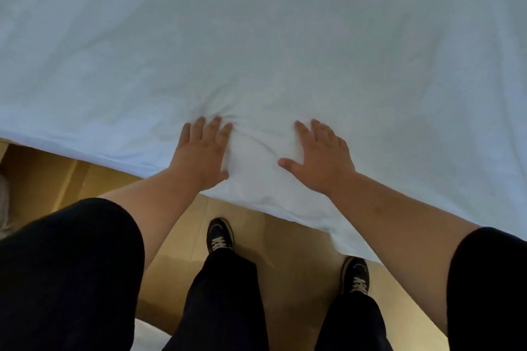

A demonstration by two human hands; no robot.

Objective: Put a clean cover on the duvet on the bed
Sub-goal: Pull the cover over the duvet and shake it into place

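Item count, head view: seven items in four kinds.

Hands: two, a left hand and a right hand, both bare and both flat on the fabric. White cloth duvet cover: one, spread across the upper part of the view. Black lace-up shoes with pale laces: two, one further forward and one nearer. Black sleeves: two, one on the left arm, one on the right.

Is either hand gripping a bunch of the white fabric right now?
No, the left hand and right hand both lie flat with straight fingers pressing on the white fabric cover.
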